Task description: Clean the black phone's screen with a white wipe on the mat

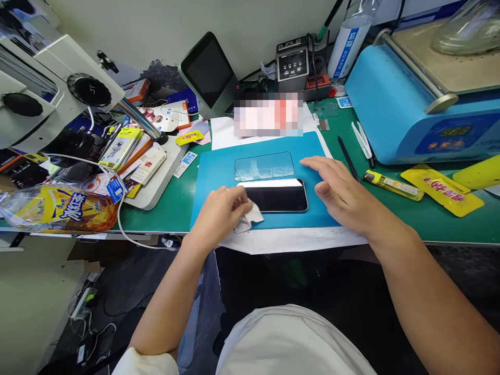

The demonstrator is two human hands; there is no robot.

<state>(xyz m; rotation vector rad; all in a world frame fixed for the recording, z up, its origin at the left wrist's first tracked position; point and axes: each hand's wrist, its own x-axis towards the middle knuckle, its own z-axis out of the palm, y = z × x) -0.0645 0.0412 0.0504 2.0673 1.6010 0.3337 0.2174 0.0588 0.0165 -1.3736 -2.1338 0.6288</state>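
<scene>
A smartphone (279, 196) with a dark screen lies flat on a blue mat (219, 161). My left hand (222, 211) pinches a crumpled white wipe (250, 217) against the phone's left end. Just right of the phone, my right hand (339, 195) hovers with its fingers stretched out and nothing in them. Beyond the phone, a clear screen protector (265, 165) with a thin dark outline rests on the same mat. White paper (289, 240) sticks out from under the mat's front edge.
A drink bottle (62, 208) and a microscope (89, 88) stand at left. Behind the mat are a tablet-like display (209, 73) and a soldering station (292, 67). At right sit a blue heating machine (414, 104), a black pen (347, 156) and a yellow packet (443, 190).
</scene>
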